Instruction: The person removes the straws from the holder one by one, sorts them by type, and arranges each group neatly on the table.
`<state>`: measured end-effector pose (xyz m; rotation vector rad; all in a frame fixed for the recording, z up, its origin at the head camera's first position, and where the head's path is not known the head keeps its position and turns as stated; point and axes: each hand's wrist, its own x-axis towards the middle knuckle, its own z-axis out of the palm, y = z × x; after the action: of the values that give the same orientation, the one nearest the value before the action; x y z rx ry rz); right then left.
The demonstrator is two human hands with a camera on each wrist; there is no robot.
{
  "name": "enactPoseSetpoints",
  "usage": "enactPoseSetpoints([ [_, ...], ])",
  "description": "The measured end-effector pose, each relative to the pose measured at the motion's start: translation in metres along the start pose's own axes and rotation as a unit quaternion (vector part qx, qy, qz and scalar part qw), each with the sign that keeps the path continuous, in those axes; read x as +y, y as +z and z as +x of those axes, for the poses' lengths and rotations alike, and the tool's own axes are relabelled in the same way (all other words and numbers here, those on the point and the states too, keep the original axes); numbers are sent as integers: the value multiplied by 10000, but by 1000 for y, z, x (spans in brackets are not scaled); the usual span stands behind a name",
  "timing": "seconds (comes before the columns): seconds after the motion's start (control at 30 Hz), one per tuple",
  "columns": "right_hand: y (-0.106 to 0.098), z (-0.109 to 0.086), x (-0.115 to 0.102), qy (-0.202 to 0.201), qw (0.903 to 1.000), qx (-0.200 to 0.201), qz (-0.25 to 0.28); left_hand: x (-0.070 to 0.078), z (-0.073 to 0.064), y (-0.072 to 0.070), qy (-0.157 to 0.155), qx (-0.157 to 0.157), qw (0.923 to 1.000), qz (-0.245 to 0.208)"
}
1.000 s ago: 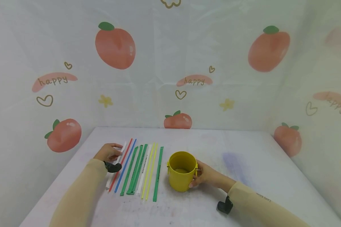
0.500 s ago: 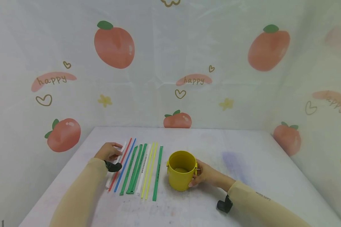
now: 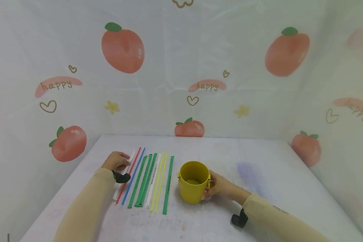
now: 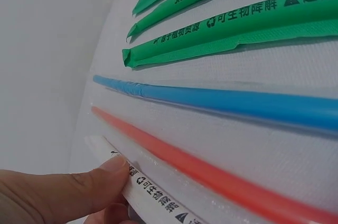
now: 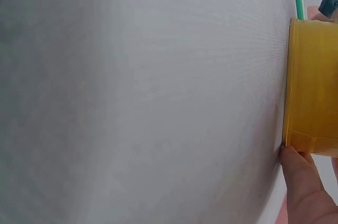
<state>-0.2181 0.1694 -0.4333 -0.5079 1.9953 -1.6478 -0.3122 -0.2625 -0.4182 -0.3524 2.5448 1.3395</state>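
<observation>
My left hand (image 3: 116, 161) pinches the leftmost straw, a white paper-wrapped one (image 4: 153, 195), with the thumb on its printed side near the far end. Beside it lie a red straw (image 4: 185, 160) and a blue straw (image 4: 222, 104) in clear wrap. My right hand (image 3: 218, 186) holds a small yellow bucket (image 3: 190, 193) by its right side, thumb low on the wall. The bucket stands upright on the table, and no contents show in the head view. Part of the right hand is hidden behind it.
Right of the blue straw, several green wrapped straws (image 3: 137, 181), another white wrapped straw (image 3: 153, 181) and two yellow straws (image 3: 161, 181) lie in a row. A lone green straw (image 3: 168, 185) is closest to the bucket. The white table (image 3: 278, 174) meets a printed curtain (image 3: 245, 124) behind.
</observation>
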Motion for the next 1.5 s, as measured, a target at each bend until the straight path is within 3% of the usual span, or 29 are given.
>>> enactPoseSetpoints([
  [0.4, 0, 0, 1, -93, 9999, -88, -9, -2, -1, -3, 22, -56, 9999, -111],
  [0.87, 1, 1, 2, -101, 9999, -65, 4, -3, 4, -4, -286, -20, 9994, -176],
  [1.1, 2, 1, 2, -127, 9999, -60, -72, 0, -6, -8, -11, -268, 9986, -449],
  [1.33, 1, 2, 2, -152, 9997, -123, -154, 0, -6, -8, -53, -283, 9973, -681],
  [1.5, -1, 1, 2, -173, 9995, -170, -215, 15, -14, -8, 388, -358, 9967, -609],
])
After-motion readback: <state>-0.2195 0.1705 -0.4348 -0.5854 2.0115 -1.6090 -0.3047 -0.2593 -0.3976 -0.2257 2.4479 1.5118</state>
